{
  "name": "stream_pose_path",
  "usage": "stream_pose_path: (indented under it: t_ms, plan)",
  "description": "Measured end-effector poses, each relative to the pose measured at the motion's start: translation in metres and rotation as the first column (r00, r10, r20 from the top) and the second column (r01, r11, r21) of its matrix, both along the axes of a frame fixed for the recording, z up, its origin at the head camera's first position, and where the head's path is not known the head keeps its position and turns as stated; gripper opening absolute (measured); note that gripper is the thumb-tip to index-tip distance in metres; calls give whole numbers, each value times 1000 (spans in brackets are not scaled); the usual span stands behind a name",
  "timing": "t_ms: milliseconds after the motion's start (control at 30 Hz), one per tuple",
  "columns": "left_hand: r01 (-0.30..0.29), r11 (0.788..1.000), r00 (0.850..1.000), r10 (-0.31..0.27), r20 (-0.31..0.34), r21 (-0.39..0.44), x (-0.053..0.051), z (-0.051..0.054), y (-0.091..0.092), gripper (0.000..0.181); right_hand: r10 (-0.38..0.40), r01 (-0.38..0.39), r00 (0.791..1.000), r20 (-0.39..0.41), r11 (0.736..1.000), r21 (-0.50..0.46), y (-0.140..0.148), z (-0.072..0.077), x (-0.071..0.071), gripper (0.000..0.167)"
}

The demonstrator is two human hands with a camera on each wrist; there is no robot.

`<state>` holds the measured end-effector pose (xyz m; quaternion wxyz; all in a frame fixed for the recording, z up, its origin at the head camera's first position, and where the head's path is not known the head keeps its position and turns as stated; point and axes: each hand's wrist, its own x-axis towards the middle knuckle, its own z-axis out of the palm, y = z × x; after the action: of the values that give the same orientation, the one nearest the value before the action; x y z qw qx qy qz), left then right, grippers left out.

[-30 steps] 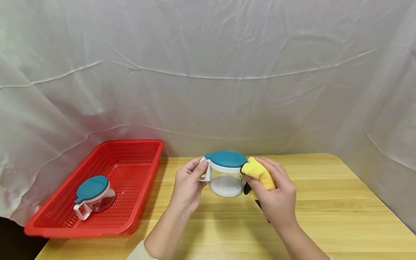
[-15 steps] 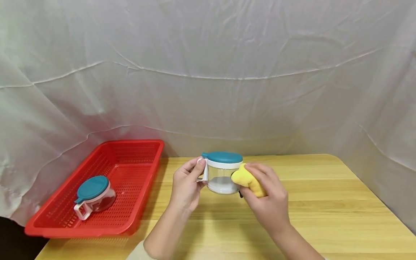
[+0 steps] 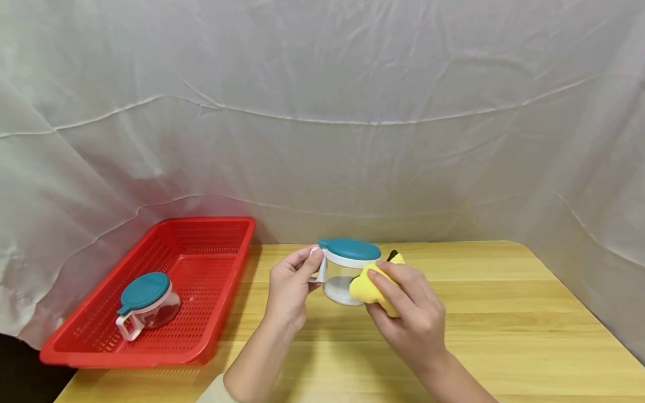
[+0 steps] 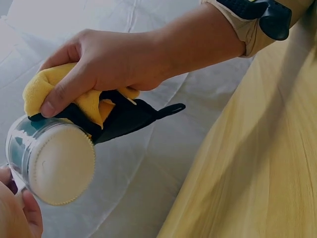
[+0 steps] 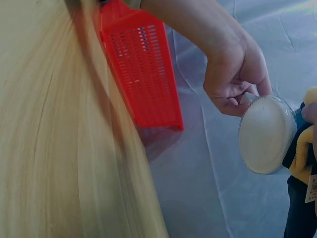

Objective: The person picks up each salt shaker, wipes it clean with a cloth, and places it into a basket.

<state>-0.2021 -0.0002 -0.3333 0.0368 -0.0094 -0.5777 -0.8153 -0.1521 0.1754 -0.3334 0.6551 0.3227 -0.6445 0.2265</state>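
A clear glass jar [image 3: 336, 280] with a blue lid, white collar and white handle is held up above the table. My left hand [image 3: 289, 288] pinches its handle between thumb and fingers. White material covers the inside of its base [image 4: 64, 163], as the left wrist view shows from below. My right hand [image 3: 415, 313] grips a bunched yellow and black cloth [image 3: 370, 291] and presses it against the jar's right side. A black tail with a loop [image 4: 171, 110] hangs from the cloth in the left wrist view.
A red perforated basket [image 3: 216, 313] stands at the left of the wooden table [image 3: 514, 313]. Inside it a second jar with a blue lid [image 3: 145, 291] lies tilted, its white handle toward the front. A pale sheet [image 3: 353, 168] hangs behind the table.
My right hand has moved the cloth left and down, from the jar's right edge onto its front right side. The jar has shifted only slightly in my left hand.
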Motion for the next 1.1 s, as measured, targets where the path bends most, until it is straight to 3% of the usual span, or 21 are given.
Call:
stream_pose_path:
  t_ms: [167,300,433,533,767,1100]
  plan:
    - [-10,1000,1000,10,6,-10,0,0,0,26,2,7,993,-121,998,70,-2,5,-2,16]
    - [-38,999,999,38,39,14,-1,0,-2,24,-1,31,980,-198,988,151,-6,7,-2,22]
    - [-65,993,996,60,61,95,-5,2,-7,16,16,24,983,-181,977,212,-7,5,1,28]
    - [-44,987,998,36,55,153,-8,4,-11,7,52,-23,989,-135,977,213,-7,4,2,24]
    - [96,973,995,-97,-6,212,-9,6,-14,15,179,-178,984,-23,983,54,-3,2,0,17]
    - [183,970,983,-179,-40,162,-7,5,-12,21,264,-235,952,153,955,-183,4,-3,2,33]
